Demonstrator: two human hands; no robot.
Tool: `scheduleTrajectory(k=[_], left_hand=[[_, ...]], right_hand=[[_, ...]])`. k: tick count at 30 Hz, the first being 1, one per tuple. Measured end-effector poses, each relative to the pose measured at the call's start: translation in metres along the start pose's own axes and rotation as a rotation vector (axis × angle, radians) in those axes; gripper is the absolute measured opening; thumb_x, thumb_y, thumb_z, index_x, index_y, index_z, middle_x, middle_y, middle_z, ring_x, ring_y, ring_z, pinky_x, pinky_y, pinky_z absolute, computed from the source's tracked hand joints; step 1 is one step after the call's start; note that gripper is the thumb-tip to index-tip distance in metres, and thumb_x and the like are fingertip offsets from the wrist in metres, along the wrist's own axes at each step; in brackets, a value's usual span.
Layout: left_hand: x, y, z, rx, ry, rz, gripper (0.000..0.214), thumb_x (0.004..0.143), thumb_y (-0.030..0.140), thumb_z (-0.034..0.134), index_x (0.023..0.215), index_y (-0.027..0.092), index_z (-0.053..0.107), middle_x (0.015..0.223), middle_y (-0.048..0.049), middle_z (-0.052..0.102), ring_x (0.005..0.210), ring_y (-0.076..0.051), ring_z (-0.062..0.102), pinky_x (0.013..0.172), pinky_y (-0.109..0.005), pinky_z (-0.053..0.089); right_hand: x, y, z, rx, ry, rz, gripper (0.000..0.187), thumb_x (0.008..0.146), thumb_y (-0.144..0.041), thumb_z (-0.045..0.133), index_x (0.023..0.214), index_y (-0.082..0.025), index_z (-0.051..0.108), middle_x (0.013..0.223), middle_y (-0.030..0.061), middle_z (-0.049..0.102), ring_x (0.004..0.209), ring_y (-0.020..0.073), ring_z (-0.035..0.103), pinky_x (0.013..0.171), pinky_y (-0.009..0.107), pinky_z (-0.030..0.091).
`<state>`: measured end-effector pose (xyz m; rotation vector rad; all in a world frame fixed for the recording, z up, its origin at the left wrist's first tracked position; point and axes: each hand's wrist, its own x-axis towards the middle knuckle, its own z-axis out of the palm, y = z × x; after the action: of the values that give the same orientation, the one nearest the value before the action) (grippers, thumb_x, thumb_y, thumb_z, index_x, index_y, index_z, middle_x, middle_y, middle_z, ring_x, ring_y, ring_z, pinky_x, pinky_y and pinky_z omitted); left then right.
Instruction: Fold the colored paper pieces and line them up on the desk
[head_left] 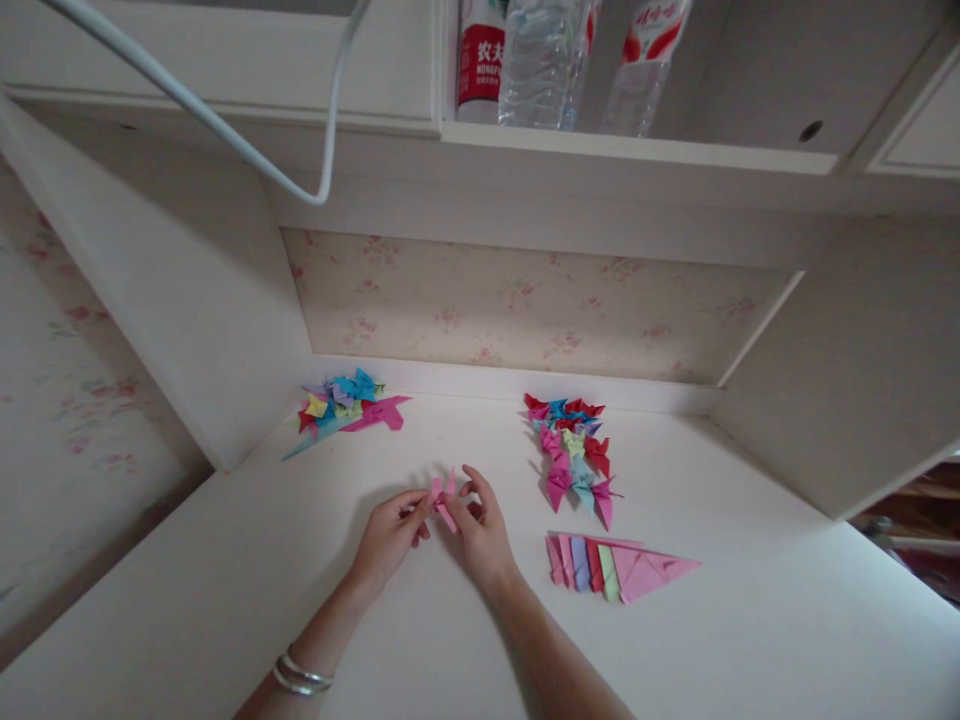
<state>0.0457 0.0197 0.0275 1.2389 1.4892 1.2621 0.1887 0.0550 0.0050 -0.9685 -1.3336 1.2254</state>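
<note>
Between my two hands, a small pink folded-paper piece (pixel 448 512) is held just above the white desk (pixel 300 600). Its narrow points stick up and one part hangs down. My left hand (pixel 394 530) pinches its left side between thumb and fingers. On its other side, my right hand (pixel 482 530) grips it with the thumb, the index finger raised and curved. To the right lie several finished paper cranes (pixel 570 450) in mixed colours. Nearer me is a row of folded paper strips (pixel 589 565) beside a larger pink folded triangle (pixel 652 570).
At the back left is a pile of coloured folded papers (pixel 341 400). Plastic bottles (pixel 536 65) stand on the shelf overhead. A white curved bar or cable (pixel 225 135) hangs at upper left. Side panels (pixel 840 370) close in the desk.
</note>
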Motion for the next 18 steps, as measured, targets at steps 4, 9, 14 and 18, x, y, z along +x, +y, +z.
scheduleTrajectory(k=[4,9,14,18], left_hand=[[0.0,0.0,0.0,-0.096,-0.003,-0.012,0.053,0.076,0.059,0.061,0.097,0.011,0.069,0.057,-0.0001,0.059,0.048,-0.011,0.048,0.044,-0.02,0.035],[0.001,-0.003,0.0,-0.131,-0.012,-0.013,0.052,0.076,0.057,0.062,0.099,0.01,0.066,0.052,0.0033,0.052,0.045,-0.009,0.044,0.042,-0.02,0.031],[0.002,-0.003,0.001,-0.138,-0.019,-0.032,0.054,0.073,0.057,0.063,0.1,0.01,0.066,0.051,0.0042,0.05,0.044,-0.009,0.043,0.042,-0.02,0.029],[0.002,-0.002,0.001,-0.124,-0.015,-0.026,0.054,0.072,0.059,0.063,0.096,0.011,0.067,0.052,0.0034,0.052,0.042,-0.008,0.042,0.041,-0.02,0.028]], right_hand=[[-0.002,-0.009,-0.002,-0.059,-0.086,-0.019,0.044,0.084,-0.044,0.059,0.125,-0.027,0.057,0.095,0.0017,0.054,0.065,0.0107,0.048,0.059,0.024,0.041],[-0.005,-0.025,-0.003,-0.195,-0.191,-0.099,0.029,0.088,-0.044,0.055,0.101,-0.024,0.071,0.087,0.0027,0.056,0.078,0.0158,0.052,0.067,0.026,0.04],[-0.004,-0.025,-0.001,-0.207,-0.167,-0.103,0.027,0.088,-0.043,0.055,0.093,-0.023,0.071,0.085,0.0023,0.059,0.076,0.016,0.052,0.066,0.026,0.039],[-0.004,-0.023,0.0,-0.191,-0.159,-0.086,0.028,0.087,-0.044,0.055,0.091,-0.022,0.07,0.083,0.0019,0.06,0.073,0.0157,0.052,0.065,0.026,0.039]])
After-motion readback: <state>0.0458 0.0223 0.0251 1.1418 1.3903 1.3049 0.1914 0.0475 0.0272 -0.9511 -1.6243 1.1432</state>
